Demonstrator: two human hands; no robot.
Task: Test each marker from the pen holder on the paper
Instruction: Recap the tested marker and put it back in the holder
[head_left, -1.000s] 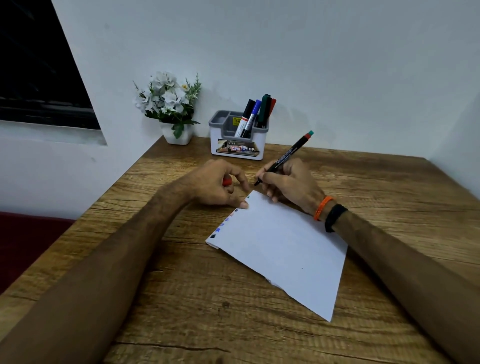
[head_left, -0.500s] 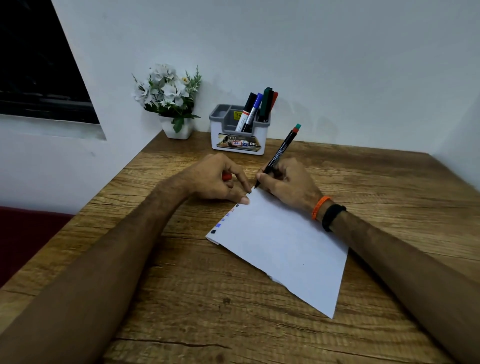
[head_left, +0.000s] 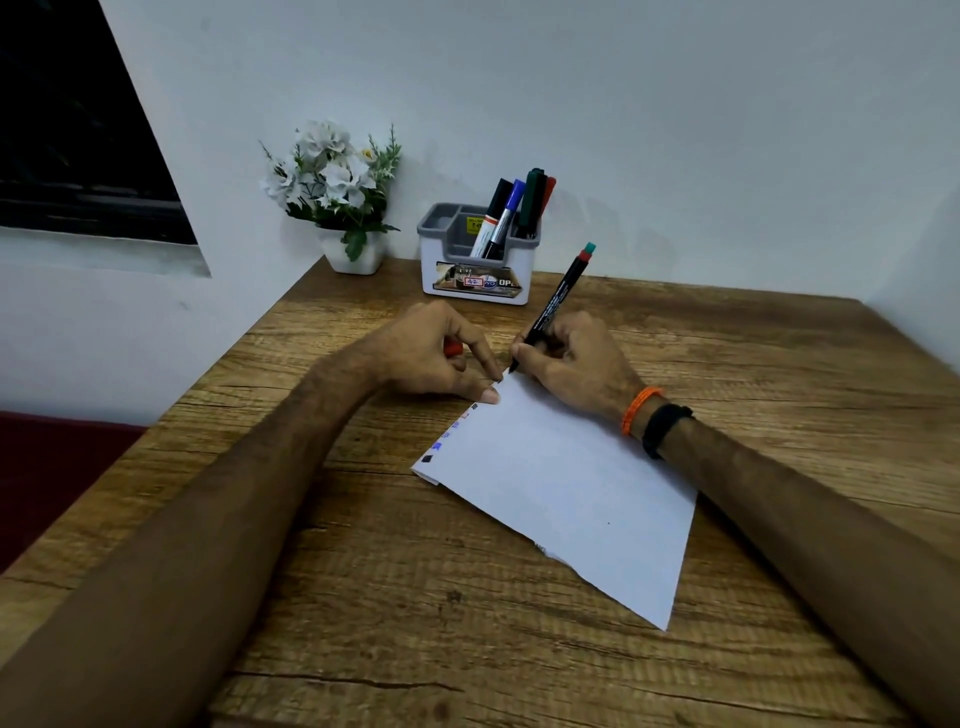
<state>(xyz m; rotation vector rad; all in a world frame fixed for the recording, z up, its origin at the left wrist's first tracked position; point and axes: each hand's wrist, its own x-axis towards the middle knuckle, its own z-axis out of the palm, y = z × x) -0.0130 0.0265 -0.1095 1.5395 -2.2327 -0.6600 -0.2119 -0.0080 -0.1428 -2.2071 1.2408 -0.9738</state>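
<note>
Marker test at the paper's upper corner.
Right hand (head_left: 571, 358) grips black marker (head_left: 553, 306), tip on paper (head_left: 571, 493); left hand (head_left: 431, 358) curls round red cap (head_left: 453, 348) (mostly hidden).

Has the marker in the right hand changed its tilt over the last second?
Yes. The marker now stands steeper: its teal end has swung up and left toward the pen holder, while its tip stays at the paper's top corner.

A wood-grain bench (head_left: 363, 597) carries a white sheet of paper (head_left: 582, 493) lying askew near its middle. At the far edge, against the wall, stand a white pen holder (head_left: 475, 280) and, just left of it, a small white flowerpot (head_left: 353, 254).
</note>
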